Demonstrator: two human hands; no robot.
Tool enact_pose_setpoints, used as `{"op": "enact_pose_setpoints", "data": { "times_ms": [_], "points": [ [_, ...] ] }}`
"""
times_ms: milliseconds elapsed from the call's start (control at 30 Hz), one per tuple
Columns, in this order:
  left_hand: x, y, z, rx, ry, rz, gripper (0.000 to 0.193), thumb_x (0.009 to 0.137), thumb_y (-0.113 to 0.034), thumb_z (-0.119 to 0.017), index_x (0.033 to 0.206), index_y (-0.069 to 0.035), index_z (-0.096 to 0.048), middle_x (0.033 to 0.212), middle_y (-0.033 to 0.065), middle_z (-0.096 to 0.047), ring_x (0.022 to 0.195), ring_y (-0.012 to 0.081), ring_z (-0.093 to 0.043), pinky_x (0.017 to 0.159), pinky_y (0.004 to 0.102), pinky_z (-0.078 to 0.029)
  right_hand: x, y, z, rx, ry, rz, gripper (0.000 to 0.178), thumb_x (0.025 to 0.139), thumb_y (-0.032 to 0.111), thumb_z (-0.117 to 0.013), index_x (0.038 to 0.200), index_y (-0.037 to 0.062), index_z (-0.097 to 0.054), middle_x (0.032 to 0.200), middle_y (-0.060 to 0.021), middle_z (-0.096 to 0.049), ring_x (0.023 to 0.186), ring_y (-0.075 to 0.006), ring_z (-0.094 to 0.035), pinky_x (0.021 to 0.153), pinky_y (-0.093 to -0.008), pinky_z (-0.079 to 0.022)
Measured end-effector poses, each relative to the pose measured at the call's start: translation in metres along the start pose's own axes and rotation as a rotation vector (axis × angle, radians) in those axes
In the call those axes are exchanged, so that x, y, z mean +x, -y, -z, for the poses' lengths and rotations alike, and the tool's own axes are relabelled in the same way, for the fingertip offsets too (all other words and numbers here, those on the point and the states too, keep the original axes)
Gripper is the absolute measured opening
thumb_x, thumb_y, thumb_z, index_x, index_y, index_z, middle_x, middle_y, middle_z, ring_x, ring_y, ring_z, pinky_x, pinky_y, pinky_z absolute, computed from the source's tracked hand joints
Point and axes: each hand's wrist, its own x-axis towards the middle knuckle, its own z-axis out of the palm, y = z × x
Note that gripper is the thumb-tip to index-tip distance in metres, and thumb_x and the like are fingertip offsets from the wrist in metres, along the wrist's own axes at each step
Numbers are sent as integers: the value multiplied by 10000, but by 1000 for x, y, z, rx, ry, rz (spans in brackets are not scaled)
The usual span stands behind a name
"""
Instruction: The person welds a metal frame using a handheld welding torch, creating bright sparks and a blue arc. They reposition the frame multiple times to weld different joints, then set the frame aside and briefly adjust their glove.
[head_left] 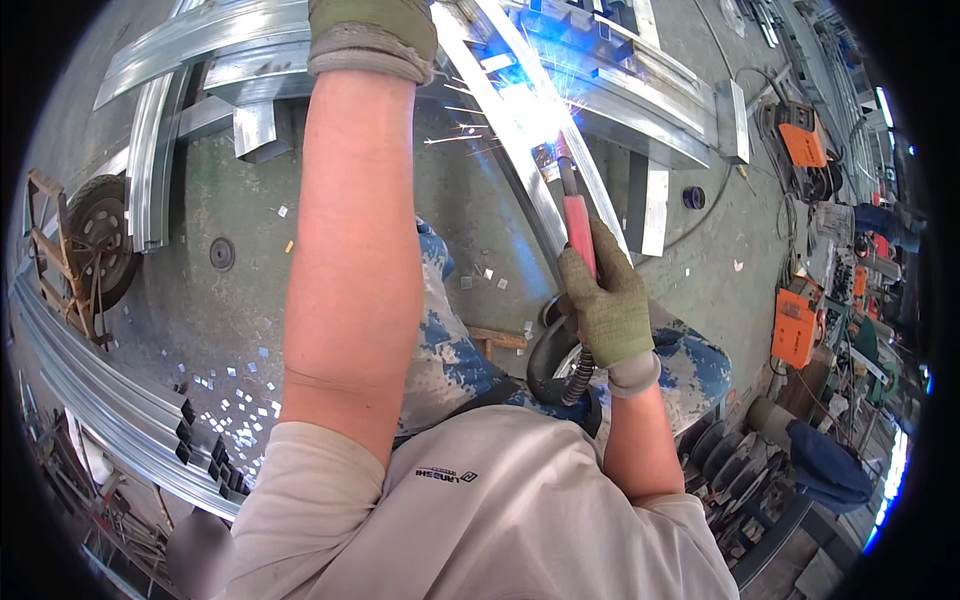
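Lots of sparks are flying far off, just right of middle, where the red torch is pointing at the shiny bars. R hand is wrapping tight around the torch. L hand is reaching to the far edge w/ fingers hiding, so can't tell its grip. Joining's prob. going on, not done yet; how much is left isn't showing.

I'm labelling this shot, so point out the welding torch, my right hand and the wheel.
Welding torch [578,230]: head view, on its red handle.
Right hand [610,308]: head view, on its gloved back.
Wheel [108,238]: head view, near its centre.
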Motion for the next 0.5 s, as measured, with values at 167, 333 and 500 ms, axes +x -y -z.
{"op": "enact_pose_setpoints", "data": {
  "times_ms": [167,333,500],
  "points": [
    [-1,13,-3,-13,10,41,341,1068,-219,-563,1351,-30,-589,1115,158,-713,921,252,-697,755,356,-609,0,-1,0,-7,-35,-45,571,1012,247,-701,1535,101,-525,872,-5,-639,612,-74,-549,514,-252,-445],
    [0,9,-1,6,14,16,322,1070,-225,-564,1325,-31,-601,1076,139,-720,881,249,-702,751,369,-609,1,4,-2,13,-10,-67,573,1010,246,-704,1539,118,-523,849,3,-632,602,-73,-543,509,-255,-443],
    [-2,7,-6,10,-8,24,282,1077,-237,-550,1276,-49,-622,1019,122,-731,817,242,-710,718,366,-613,1,-6,-5,-33,-19,-9,585,1007,252,-711,1541,112,-520,837,1,-634,601,-70,-542,507,-256,-439]
  ]
}}
